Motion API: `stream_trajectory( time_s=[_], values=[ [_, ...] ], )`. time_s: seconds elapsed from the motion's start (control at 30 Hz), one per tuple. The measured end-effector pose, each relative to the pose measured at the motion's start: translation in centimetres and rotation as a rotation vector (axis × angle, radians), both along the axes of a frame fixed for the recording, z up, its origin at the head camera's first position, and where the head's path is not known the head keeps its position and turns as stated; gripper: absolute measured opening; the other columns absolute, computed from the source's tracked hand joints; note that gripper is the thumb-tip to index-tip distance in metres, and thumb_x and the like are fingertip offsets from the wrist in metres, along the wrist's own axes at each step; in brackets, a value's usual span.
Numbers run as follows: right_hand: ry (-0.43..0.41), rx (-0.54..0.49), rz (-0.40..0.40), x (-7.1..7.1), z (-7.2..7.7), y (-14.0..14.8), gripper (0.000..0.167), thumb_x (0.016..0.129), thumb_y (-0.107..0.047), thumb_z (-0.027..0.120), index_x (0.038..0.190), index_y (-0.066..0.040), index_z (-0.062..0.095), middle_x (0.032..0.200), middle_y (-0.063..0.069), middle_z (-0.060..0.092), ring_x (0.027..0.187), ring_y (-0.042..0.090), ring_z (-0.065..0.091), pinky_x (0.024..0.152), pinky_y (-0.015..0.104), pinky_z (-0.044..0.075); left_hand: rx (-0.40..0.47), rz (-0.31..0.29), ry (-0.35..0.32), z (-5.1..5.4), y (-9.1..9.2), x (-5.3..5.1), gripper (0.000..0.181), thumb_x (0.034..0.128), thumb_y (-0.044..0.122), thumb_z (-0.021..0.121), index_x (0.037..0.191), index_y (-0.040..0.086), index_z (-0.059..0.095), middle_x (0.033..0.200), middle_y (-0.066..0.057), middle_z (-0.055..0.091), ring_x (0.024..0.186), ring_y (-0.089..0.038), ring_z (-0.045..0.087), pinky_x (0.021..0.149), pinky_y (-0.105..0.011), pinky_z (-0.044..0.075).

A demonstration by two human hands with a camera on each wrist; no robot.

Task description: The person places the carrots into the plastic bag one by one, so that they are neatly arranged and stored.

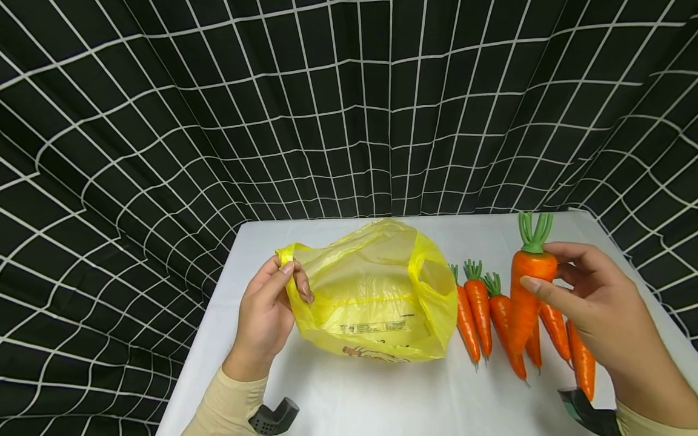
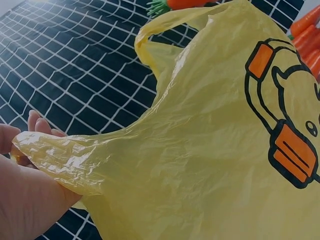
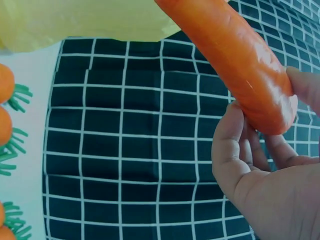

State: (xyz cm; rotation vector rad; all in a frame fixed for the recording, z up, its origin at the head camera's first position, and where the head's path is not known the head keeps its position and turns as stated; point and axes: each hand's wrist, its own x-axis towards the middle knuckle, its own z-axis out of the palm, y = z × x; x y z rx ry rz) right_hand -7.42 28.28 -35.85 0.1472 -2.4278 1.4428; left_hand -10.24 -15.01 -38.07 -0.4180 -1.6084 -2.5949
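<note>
A yellow plastic bag [image 1: 371, 309] hangs with its mouth spread, its left handle gripped by my left hand [image 1: 264, 315]. In the left wrist view the bag [image 2: 200, 130] shows a printed cartoon figure, and my left hand [image 2: 35, 195] pinches its corner. My right hand [image 1: 605, 309] holds a large orange carrot [image 1: 526, 290] with green stems up, near its top, right of the bag and above other carrots. The right wrist view shows the carrot [image 3: 245, 65] between the thumb and fingers of my right hand [image 3: 270, 185].
Several carrots [image 1: 478, 309] lie side by side on the white table [image 1: 349, 399], right of the bag and partly under my right hand. A black cloth with white grid lines [image 1: 327, 121] surrounds the table at the back and sides.
</note>
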Motion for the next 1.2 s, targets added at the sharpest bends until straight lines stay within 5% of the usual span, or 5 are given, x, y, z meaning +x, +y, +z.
stream_trajectory(
  time_s=[0.77,1.03,1.2],
  values=[
    [0.014,-0.032,0.076,-0.2,3.9,-3.5,0.055,0.098,0.004,0.080,0.146,-0.009,0.057,0.135,0.006,0.058,0.105,0.018,0.070,0.077,0.023,0.062,-0.033,0.007,0.024,0.0,0.2,0.0,0.016,0.1173,0.011,0.044,0.114,-0.001,0.054,0.085,-0.009,0.057,0.078,-0.022,0.057,0.076,-0.030,0.053],
    [0.067,-0.218,0.242,-0.5,5.7,-5.7,0.059,0.094,0.017,0.076,0.146,-0.003,0.058,0.140,0.018,0.054,0.113,0.025,0.069,0.083,0.028,0.062,-0.015,0.003,0.008,0.1,0.3,0.0,0.015,0.1168,0.010,0.044,0.113,0.001,0.055,0.084,-0.009,0.057,0.077,-0.022,0.057,0.075,-0.030,0.054],
    [0.065,-0.168,0.269,-0.5,6.5,-7.5,0.057,0.094,0.014,0.078,0.144,-0.004,0.059,0.136,0.015,0.058,0.107,0.024,0.074,0.084,0.031,0.062,-0.012,0.002,0.005,0.0,0.4,0.0,0.014,0.1166,0.009,0.044,0.113,0.001,0.055,0.083,-0.009,0.057,0.077,-0.022,0.057,0.075,-0.030,0.054]
  ],
)
